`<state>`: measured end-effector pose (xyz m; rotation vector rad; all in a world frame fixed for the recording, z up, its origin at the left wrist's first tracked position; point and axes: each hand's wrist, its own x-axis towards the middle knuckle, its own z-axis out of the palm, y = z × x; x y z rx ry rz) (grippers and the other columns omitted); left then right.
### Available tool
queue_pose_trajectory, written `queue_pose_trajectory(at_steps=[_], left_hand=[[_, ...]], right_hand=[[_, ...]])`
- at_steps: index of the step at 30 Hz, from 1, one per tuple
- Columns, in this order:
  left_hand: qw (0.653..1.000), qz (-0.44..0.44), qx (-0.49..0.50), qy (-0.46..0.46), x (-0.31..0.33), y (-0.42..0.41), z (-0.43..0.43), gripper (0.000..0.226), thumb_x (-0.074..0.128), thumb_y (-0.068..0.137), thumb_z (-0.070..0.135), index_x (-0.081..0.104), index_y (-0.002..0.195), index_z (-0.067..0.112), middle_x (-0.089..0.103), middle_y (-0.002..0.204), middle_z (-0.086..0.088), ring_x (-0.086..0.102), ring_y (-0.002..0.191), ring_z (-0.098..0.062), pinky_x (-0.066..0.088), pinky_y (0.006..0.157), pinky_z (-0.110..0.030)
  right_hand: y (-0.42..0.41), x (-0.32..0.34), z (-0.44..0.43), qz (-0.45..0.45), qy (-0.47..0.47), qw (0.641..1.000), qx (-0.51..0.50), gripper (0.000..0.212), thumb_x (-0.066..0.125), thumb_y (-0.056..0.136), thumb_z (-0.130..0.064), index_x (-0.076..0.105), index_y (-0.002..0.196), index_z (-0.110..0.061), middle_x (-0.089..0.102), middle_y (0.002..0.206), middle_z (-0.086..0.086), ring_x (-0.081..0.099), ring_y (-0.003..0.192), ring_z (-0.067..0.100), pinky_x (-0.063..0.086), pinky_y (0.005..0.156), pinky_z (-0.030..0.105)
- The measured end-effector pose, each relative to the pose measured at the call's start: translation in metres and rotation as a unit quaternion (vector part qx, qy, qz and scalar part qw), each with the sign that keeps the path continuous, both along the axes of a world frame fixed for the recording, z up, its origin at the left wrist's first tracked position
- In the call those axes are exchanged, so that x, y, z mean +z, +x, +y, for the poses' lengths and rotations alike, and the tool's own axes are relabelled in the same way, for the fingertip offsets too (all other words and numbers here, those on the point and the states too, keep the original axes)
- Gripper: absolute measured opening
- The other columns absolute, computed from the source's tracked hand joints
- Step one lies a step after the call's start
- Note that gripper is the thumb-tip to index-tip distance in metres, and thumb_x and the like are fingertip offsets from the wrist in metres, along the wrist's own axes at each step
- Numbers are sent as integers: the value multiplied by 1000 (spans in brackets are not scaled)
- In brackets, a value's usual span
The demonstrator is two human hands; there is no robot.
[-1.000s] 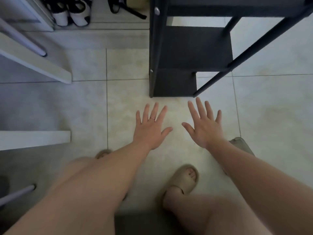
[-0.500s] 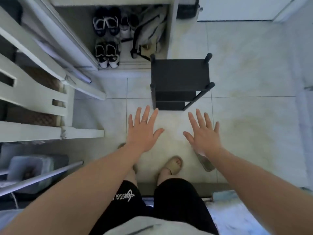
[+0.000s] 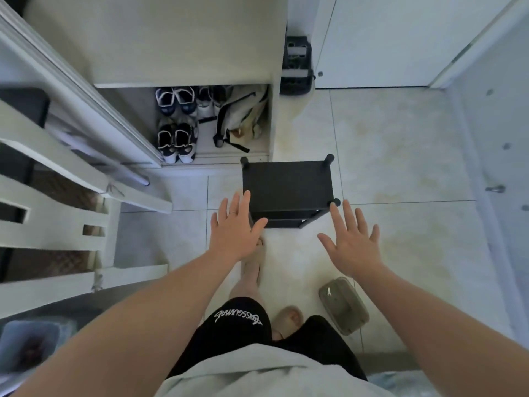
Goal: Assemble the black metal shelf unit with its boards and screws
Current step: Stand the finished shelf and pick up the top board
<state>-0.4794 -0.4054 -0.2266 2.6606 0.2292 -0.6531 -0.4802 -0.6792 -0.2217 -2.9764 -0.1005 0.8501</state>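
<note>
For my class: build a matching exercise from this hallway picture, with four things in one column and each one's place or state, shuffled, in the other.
1 shelf unit
2 plastic box
3 sneakers
4 left hand

a inside the cupboard
b open, fingers spread
c lying flat, to the person's right
d standing upright on the floor

Pairs: 1-d, 2-c, 3-a, 4-b.

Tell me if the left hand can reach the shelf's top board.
Probably yes: the left hand, open, hovers at the near left corner of the black shelf unit; nothing covers its top board.
</note>
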Motion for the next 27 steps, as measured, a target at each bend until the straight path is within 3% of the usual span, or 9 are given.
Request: queue_pose_trajectory(at_steps=[4, 14, 18, 21, 24, 27], left_hand=[[993, 65, 79, -62, -25, 49, 9, 79, 35, 100, 62, -4, 160, 28, 3, 169, -2, 2, 154, -32, 15, 121, -54], [971, 147, 146, -121, -90, 134, 27, 80, 44, 98, 60, 0, 159, 32, 22, 165, -3, 28, 147, -33, 32, 114, -51], [949, 178, 209, -156, -111, 150, 16, 77, 49, 98, 55, 7, 158, 33, 39, 156, -3, 50, 131, -34, 49, 103, -51], [935, 187, 243, -177, -122, 153, 9, 70, 51, 98, 50, 17, 155, 28, 49, 147, -2, 57, 120, -32, 54, 97, -53], [926, 179, 284, -170, -131, 155, 3, 69, 55, 97, 48, 22, 153, 26, 51, 144, 0, 57, 122, -29, 52, 100, -48], [910, 179, 329, -178, -132, 160, -3, 70, 60, 94, 48, 27, 150, 24, 54, 139, 0, 58, 119, -28, 53, 98, -49]], right_hand=[[39, -9, 14, 19, 8, 998, -51, 74, 10, 98, -68, -24, 155, -36, -25, 166, -6, -12, 156, 27, 6, 121, 61], [124, -54, 17, 86, 35, 979, -183, 73, 22, 101, -65, -11, 159, -36, -13, 169, -10, -6, 157, 22, 8, 122, 59], [149, -84, 3, 116, 40, 970, -210, 74, 26, 102, -63, -8, 160, -34, -8, 170, -8, -2, 157, 24, 13, 121, 59], [161, -105, -1, 134, 77, 957, -246, 76, 32, 102, -60, -3, 162, -29, 5, 170, -3, 12, 155, 28, 23, 119, 58], [170, -121, -3, 173, 168, 924, -297, 79, 44, 102, -52, 0, 163, -26, 29, 164, 2, 36, 145, 32, 37, 112, 48], [177, -128, -5, 202, 285, 850, -394, 80, 59, 98, -41, 13, 161, -24, 43, 155, 0, 50, 131, 28, 43, 103, 40]])
